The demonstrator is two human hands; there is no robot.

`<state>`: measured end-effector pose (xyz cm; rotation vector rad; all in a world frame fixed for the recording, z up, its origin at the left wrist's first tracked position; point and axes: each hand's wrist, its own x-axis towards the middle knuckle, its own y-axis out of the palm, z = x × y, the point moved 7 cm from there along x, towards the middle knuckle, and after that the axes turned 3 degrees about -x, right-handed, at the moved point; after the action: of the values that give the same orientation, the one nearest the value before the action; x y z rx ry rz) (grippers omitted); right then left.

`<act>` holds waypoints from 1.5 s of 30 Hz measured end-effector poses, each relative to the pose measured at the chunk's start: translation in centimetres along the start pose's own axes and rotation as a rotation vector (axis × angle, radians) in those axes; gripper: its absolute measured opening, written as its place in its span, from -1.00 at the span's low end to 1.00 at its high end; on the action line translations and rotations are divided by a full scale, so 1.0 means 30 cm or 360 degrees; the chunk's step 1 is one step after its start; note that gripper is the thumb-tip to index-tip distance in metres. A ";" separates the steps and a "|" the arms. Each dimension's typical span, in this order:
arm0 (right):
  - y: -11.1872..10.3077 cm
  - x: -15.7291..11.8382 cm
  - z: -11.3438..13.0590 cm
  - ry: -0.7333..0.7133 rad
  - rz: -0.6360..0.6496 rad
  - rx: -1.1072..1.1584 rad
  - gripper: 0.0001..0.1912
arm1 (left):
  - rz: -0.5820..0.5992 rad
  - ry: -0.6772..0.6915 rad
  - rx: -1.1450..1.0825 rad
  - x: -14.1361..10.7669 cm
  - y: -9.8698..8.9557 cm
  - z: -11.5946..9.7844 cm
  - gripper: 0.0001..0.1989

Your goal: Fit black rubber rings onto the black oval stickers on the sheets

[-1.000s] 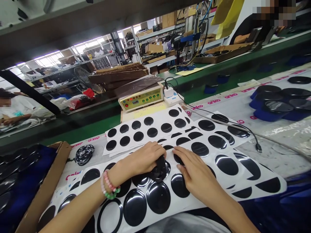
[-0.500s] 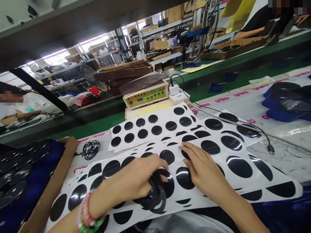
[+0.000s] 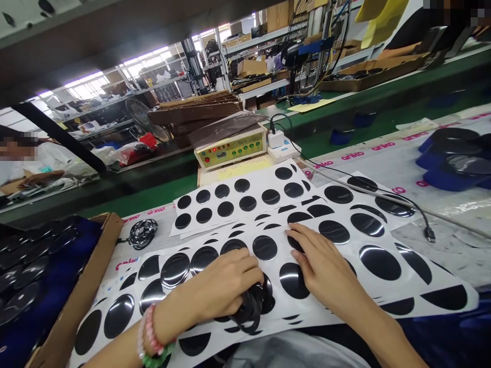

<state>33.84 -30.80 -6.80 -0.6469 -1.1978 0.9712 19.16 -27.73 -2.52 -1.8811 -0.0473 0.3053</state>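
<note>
White sheets (image 3: pixel 245 230) with rows of glossy black discs (image 3: pixel 264 248) lie overlapping in front of me. My left hand (image 3: pixel 230 281), with a pink and green bead bracelet (image 3: pixel 153 335) at the wrist, is closed around a dark bundle (image 3: pixel 251 306) of what looks like black strips or cable, just above the sheet. Its fingertips are bent down and partly hidden. To the right, my right hand (image 3: pixel 320 260) rests on the top sheet with its fingers apart and nothing held, beside a black disc (image 3: pixel 293 280).
A cardboard box (image 3: pixel 80 291) of dark blue and black round parts stands left, near a coiled cable (image 3: pixel 142 233). Behind are a yellow control box (image 3: pixel 230 151) and a green conveyor (image 3: pixel 153 197). A cable plug (image 3: pixel 429 234) and blue parts (image 3: pixel 454 158) lie right.
My left hand has turned slightly, its fingers more curled, and the dark bundle has shifted and bunched up under it. My right hand has hardly moved.
</note>
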 end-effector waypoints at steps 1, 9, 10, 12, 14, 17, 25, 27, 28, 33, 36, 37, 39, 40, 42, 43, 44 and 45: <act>-0.001 0.001 0.001 -0.0008 -0.0002 -0.0010 -0.65 | -0.0096 0.0000 -0.0065 -0.031 -0.012 0.000 -0.78; 0.005 0.008 -0.011 -0.0089 -0.0001 -0.0043 -0.64 | -0.0832 -0.0227 -0.0727 -0.258 -0.123 0.074 -0.68; 0.006 0.010 -0.015 -0.0101 0.0000 -0.0040 -0.64 | -0.0648 -0.0292 -0.0697 -0.242 -0.095 0.079 -0.55; 0.010 0.015 -0.024 -0.0118 0.0007 -0.0034 -0.63 | -0.0273 -0.0360 -0.0502 -0.198 -0.035 0.079 -0.28; 0.010 0.021 -0.025 -0.0124 0.0005 -0.0041 -0.63 | -0.0085 -0.0359 -0.0263 -0.157 0.000 0.080 -0.20; -0.002 0.024 0.015 -0.0168 -0.0065 -0.0071 -0.63 | -0.0017 -0.0256 -0.0096 -0.109 0.016 0.075 -0.29; 0.057 0.009 0.174 -0.0269 0.0100 0.0081 -0.65 | -0.0040 -0.0113 0.0005 -0.134 0.026 0.059 -0.58; 0.069 0.009 0.168 -0.0235 0.0146 0.0102 -0.64 | -0.0168 -0.0111 0.0004 -0.177 0.016 0.050 -0.62; 0.073 0.009 0.163 -0.0219 0.0165 0.0112 -0.64 | -0.0248 -0.0114 -0.0016 -0.205 0.009 0.045 -0.62; 0.076 0.008 0.143 -0.0114 0.0190 0.0099 -0.62 | -0.0644 -0.0144 -0.0465 -0.387 -0.042 0.034 -0.74; 0.076 0.003 0.135 -0.0062 0.0189 0.0074 -0.61 | -0.1044 -0.0237 -0.0710 -0.484 -0.101 0.070 -0.76; 0.077 0.001 0.132 -0.0048 0.0194 0.0069 -0.61 | -0.1153 -0.0253 -0.0739 -0.497 -0.119 0.084 -0.74; 0.079 -0.003 0.127 -0.0032 0.0210 0.0066 -0.60 | -0.1180 -0.0253 -0.0707 -0.466 -0.138 0.106 -0.80; 0.081 -0.004 0.126 -0.0033 0.0216 0.0065 -0.59 | -0.1112 -0.0241 -0.0683 -0.424 -0.138 0.117 -0.83; 0.082 -0.006 0.125 -0.0035 0.0212 0.0060 -0.59 | -0.0850 -0.0203 -0.0543 -0.305 -0.123 0.133 -0.64; 0.082 -0.006 0.124 -0.0037 0.0202 0.0054 -0.60 | -0.0714 -0.0176 -0.0456 -0.240 -0.112 0.141 -0.54; 0.082 -0.006 0.124 -0.0042 0.0189 0.0046 -0.60 | -0.0575 -0.0146 -0.0354 -0.176 -0.098 0.149 -0.49; 0.081 -0.006 0.124 -0.0050 0.0173 0.0039 -0.60 | -0.0463 -0.0116 -0.0282 -0.119 -0.086 0.159 -0.47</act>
<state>29.61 -30.10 -7.92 -0.6851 -1.1865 1.0888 14.90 -23.11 -0.84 -2.0054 -0.4050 0.1729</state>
